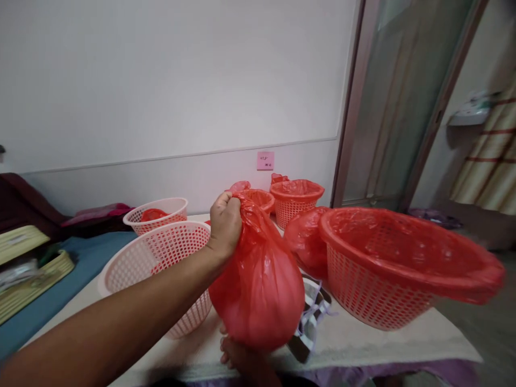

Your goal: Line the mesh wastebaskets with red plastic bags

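A filled red plastic bag hangs bunched at the neck, its rounded bottom bulging over the table. My left hand is closed in a fist around the gathered neck. Under the bag, my right hand presses against the base with curled fingers partly showing; the rest is hidden by the bag. What fills the bag cannot be made out, only a pale round shape through the plastic. Left of it stands a pale pink perforated basket. To the right is a large perforated basket lined with a red bag.
Farther back stand a lined basket and another pale basket by the wall. A red bag bulges beside the large basket. A striped cloth item lies on the table cover. A pink note is stuck to the wall.
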The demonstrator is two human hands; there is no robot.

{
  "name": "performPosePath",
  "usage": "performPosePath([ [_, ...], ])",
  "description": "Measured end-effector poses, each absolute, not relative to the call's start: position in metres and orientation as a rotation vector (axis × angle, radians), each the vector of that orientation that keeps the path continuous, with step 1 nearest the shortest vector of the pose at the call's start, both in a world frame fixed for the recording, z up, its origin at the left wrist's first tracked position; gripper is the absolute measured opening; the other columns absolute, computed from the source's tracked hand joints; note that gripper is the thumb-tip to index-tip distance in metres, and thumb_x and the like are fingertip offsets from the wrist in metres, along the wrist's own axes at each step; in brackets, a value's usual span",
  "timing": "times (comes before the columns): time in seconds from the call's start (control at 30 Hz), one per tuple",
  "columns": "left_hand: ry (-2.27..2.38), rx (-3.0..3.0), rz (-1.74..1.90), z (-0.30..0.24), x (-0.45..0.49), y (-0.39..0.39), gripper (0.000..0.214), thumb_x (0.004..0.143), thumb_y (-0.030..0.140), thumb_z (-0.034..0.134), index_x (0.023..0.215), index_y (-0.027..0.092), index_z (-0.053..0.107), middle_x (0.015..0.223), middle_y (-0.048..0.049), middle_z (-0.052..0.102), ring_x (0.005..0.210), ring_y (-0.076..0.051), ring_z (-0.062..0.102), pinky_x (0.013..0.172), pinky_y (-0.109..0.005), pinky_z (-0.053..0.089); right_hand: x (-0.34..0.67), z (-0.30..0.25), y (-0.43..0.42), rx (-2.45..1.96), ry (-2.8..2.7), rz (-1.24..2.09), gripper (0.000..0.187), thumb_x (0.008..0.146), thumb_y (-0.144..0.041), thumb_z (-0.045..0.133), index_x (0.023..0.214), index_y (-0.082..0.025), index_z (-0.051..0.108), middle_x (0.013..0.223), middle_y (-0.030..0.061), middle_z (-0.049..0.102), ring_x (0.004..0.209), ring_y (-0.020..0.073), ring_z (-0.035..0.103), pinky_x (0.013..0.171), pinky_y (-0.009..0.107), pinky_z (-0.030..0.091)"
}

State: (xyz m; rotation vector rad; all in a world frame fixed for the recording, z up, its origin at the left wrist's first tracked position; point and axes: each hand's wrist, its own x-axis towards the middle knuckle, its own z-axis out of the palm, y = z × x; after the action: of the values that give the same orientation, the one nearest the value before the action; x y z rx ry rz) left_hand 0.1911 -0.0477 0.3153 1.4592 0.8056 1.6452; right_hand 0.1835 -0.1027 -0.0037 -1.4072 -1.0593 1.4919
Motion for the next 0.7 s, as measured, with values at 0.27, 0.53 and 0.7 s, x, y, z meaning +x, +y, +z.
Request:
performPosePath([
  [0.27,1.064,1.520,1.472,0.261,0.218,0.019,0.016,0.078,0.017,0.048,0.063,0.019,0.046,0.053,0.0083,0.039,0.048,-0.008,0.037,0.046,-0.021,0.029,0.210,0.019,-0.085,-1.371,-0.843,1.417,0.030,0.073,-0.013,0.042,0.103,-0.013,0.048,0.072,-0.0032,0.051,0.050,0.0079,0.055,0.038,0.017,0.031],
  [0.53,1.111,1.653,0.941,0.178,0.205,0.011,0.005,0.079,0.016,0.059,0.074,0.015,0.056,0.060,0.0061,0.052,0.050,-0.008,0.049,0.049,-0.022,0.041,0.229,0.014,-0.083,-1.356,-0.756,1.265,0.038,0.064,-0.027,0.048,0.099,-0.013,0.051,0.071,-0.0012,0.052,0.051,0.0123,0.057,0.039,0.020,0.033],
  [0.7,1.133,1.773,1.007,0.142,0.167,-0.008,0.027,0.075,0.022,0.057,0.100,0.014,0.060,0.090,-0.0038,0.065,0.079,-0.017,0.063,0.074,-0.032,0.051,0.243,0.009,-0.080,-1.341,-0.729,1.188,0.036,0.064,-0.030,0.050,0.097,-0.014,0.052,0.064,-0.0027,0.052,0.051,0.0133,0.056,0.040,0.020,0.035],
])
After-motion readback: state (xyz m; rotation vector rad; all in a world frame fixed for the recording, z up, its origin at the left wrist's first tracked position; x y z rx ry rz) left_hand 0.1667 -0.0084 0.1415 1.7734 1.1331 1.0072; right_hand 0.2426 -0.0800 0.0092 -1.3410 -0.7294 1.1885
